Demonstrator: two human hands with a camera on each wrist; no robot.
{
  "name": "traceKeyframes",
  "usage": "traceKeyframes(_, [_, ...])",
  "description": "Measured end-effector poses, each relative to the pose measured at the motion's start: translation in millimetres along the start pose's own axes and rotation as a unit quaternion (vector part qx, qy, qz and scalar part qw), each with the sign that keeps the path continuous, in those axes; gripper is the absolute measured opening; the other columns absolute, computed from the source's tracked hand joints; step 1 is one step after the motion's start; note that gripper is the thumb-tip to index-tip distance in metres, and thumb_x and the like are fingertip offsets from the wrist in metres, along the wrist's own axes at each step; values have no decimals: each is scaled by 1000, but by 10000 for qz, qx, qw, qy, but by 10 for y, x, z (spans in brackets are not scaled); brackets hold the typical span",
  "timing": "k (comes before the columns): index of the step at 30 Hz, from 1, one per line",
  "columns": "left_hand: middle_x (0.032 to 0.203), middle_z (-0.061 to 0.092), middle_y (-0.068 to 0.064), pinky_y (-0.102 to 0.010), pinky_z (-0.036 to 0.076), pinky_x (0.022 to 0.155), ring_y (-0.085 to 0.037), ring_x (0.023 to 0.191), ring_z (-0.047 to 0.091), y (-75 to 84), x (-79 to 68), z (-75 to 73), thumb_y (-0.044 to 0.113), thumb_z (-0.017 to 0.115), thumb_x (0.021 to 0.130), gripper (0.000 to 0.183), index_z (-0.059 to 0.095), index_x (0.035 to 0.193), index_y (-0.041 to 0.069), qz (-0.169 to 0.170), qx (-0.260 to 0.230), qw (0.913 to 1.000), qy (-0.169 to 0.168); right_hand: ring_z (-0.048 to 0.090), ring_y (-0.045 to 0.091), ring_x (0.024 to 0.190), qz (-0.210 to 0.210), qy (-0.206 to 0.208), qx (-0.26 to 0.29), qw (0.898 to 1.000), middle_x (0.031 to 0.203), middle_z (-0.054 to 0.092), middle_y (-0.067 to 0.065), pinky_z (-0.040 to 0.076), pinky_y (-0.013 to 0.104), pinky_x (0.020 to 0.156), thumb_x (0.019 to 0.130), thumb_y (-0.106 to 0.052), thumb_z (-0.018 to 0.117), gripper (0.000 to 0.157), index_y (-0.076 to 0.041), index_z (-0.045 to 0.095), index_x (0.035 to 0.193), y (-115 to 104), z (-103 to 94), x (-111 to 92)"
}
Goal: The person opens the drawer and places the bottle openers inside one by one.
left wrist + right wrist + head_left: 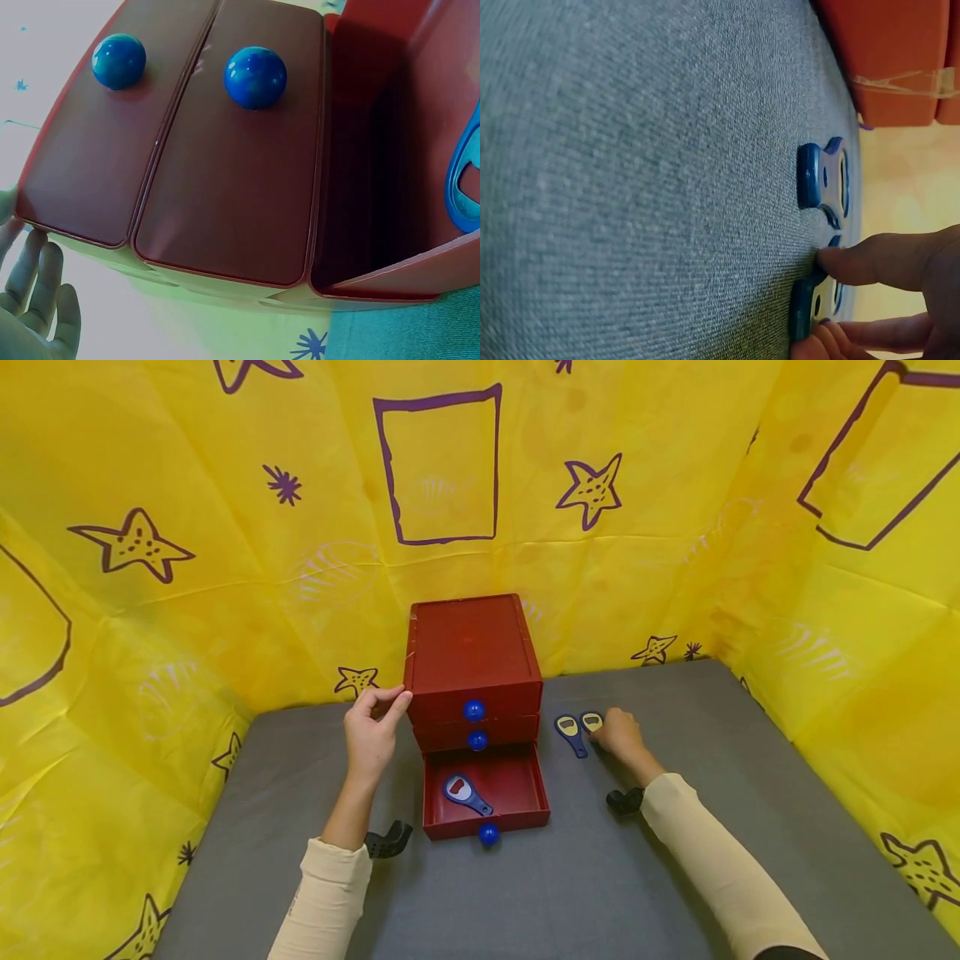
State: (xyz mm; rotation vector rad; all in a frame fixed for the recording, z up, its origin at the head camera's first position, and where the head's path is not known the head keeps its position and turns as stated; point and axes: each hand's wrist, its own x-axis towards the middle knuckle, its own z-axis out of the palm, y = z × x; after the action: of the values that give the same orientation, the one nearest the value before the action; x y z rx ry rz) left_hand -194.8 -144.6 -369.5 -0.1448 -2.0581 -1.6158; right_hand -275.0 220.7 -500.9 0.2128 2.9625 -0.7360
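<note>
A red chest of drawers (472, 647) has blue ball knobs, and its bottom drawer (521, 789) is pulled out. Inside that drawer lies a blue bottle opener (467, 793) with a pale face. My left hand (372, 731) pinches the chest's upper front left corner between thumb and forefinger; its other fingers (46, 279) spread beside the side wall. To the chest's right, my right hand (622, 735) has thumb and fingers around the handle of a blue and yellow bottle opener (802, 304) on the table. A similar bottle opener (572, 734) lies just left of it.
The grey table (600, 885) is enclosed by yellow cloth walls (330, 527) with purple drawings. The back wall stands close behind the chest. The open drawer juts forward between my two forearms. Clear tape (900, 81) runs along the chest's side.
</note>
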Motion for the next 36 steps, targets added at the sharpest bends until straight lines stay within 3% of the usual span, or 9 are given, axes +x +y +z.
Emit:
traceKeyframes(5, [93,61,-26,-8,47,71,3,78,55,-4,-3,-6,4,70,87,23,68,102,-13,-19,25,10000,-4,61,46,89,-33,42,42,10000,85,64,27,46,59,88,75,-12,71,22,7,60,73,-11,-9,-31])
traceKeyframes(8, [91,61,-22,-9,48,71,2,77,55,3,-6,1,3,70,87,22,68,102,-13,-29,6,10000,20,55,35,75,-39,8,243,9997,67,55,13,46,48,75,74,-14,73,26,-1,54,62,27,-14,-36])
traceKeyframes(11, [89,61,-15,-10,48,70,2,76,56,10,-8,12,3,71,87,22,68,101,-13,-52,-15,10000,69,46,25,67,-63,7,555,9984,60,45,4,38,35,62,74,-16,75,31,-5,51,57,84,-26,-53])
traceKeyframes(15, [88,62,-12,-11,49,70,2,76,56,4,-5,9,4,71,87,22,69,101,-12,-78,24,9999,105,55,30,75,-27,97,898,9959,75,63,13,44,34,64,73,-17,77,23,3,66,76,123,-47,-96])
traceKeyframes(18, [89,63,-15,-11,49,71,2,76,56,-3,-2,5,5,71,87,22,69,101,-11,-95,50,9999,74,61,37,89,55,125,1043,9944,98,68,24,50,43,79,73,-18,77,35,7,68,96,141,-55,-125])
traceKeyframes(20, [91,62,-19,-11,49,71,2,77,56,-7,-1,2,5,71,87,22,69,102,-11,-96,47,9999,58,61,39,93,80,94,1080,9941,103,67,26,50,47,84,74,-18,76,37,8,67,100,152,-56,-134])
traceKeyframes(26, [94,62,-25,-10,48,71,2,77,56,-4,-1,-3,4,70,87,23,68,103,-13,-146,-13,9999,25,61,38,92,-1,51,1130,9936,103,68,26,50,45,82,76,-18,75,37,8,67,101,175,-76,-145])
traceKeyframes(36, [95,61,-26,-8,48,71,3,77,56,-14,2,-7,6,70,88,24,68,103,-12,-175,24,9998,-9,62,26,76,-417,129,1332,9901,90,71,21,45,28,63,78,-18,75,38,8,66,104,61,-274,-277])
